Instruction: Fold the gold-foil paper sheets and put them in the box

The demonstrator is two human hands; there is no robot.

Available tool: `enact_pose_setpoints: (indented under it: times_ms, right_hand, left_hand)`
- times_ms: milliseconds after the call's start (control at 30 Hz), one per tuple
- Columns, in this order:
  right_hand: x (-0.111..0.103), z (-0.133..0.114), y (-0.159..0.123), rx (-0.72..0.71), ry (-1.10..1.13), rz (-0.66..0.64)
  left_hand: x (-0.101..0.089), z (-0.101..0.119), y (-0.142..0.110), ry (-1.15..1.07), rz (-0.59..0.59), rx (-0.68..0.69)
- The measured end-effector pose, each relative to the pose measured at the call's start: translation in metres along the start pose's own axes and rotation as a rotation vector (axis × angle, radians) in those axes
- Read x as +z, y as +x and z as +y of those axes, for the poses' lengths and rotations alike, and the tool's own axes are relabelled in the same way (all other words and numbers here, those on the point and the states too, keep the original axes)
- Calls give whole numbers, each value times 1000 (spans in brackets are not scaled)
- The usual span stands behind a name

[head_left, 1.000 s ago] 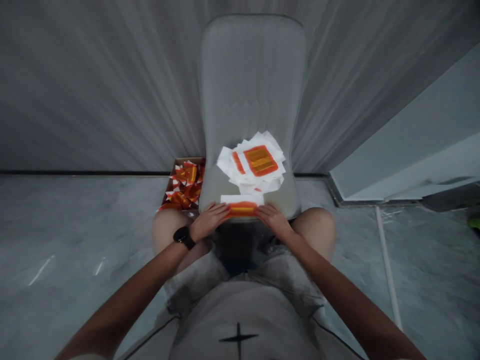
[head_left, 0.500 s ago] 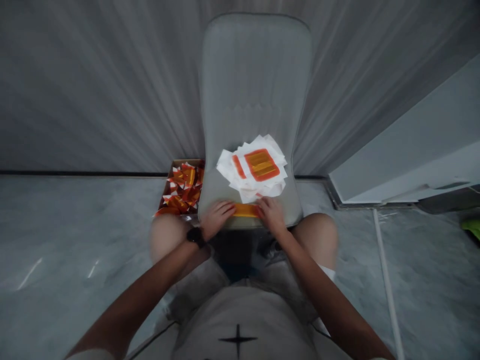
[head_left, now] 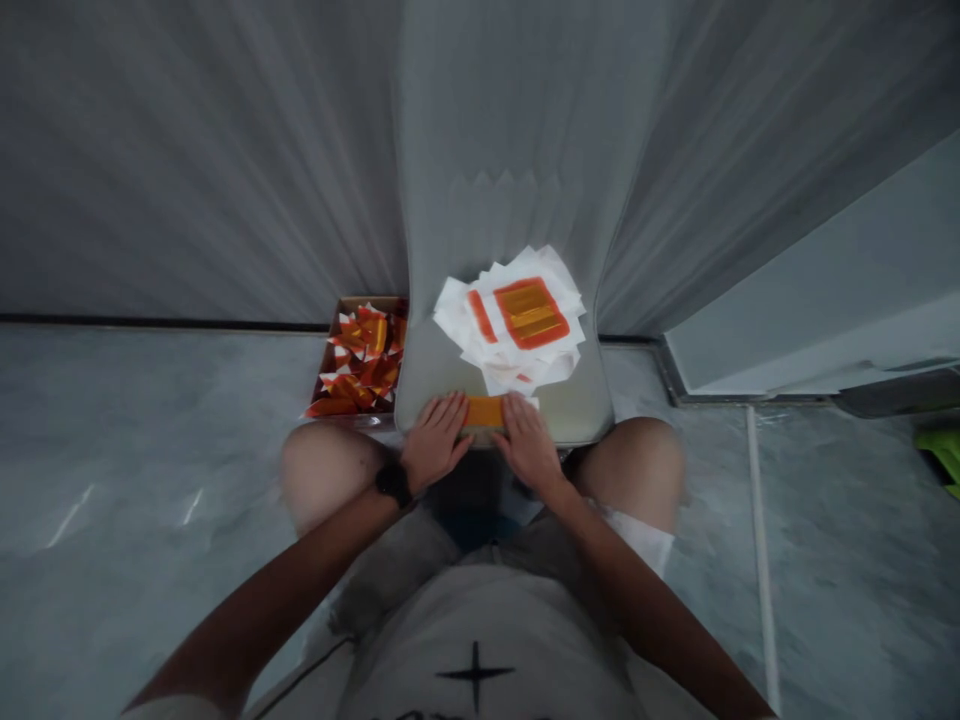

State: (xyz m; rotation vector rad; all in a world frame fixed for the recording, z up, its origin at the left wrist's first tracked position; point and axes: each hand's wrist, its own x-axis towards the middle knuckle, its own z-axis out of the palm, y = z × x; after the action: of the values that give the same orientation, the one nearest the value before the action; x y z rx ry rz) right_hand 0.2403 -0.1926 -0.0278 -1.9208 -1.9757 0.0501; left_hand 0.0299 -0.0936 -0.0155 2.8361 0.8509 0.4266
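Orange strip (head_left: 484,411): near the front edge of the chair seat (head_left: 431,365), long axis running left-right, ends pointing sideways, roughly parallel to that edge.
Left hand (head_left: 437,437): flat over the strip's left end, fingers together and extended forward, thumb apart; forearm angled inward.
Right hand (head_left: 529,442): flat over the right end, fingers extended forward-left, thumb spread inward; white paper (head_left: 534,403) shows beside its fingertips.

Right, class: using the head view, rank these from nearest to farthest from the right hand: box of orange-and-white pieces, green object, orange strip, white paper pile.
1. Orange strip: touching the right hand.
2. White paper pile: beyond it, on the chair.
3. Box: left of the chair.
4. Green object: far right edge.
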Motion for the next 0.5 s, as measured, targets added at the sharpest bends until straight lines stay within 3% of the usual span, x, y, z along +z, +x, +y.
enact_pose_setpoints:
  times_ms: [100, 200, 367, 500]
  right_hand:
    - [-11, 25, -15, 79, -8, 22]
    - [-15, 40, -13, 93, 12, 48]
    - [-17, 54, 11, 137, 83, 113]
    - [-25, 55, 12, 61, 122, 169]
  left_hand:
    - [2, -4, -1, -34, 71, -74]
    - [2, -13, 6, -91, 146, -110]
    - [-1, -23, 24, -96, 196, -79]
    - [-6, -20, 24, -120, 206, -54]
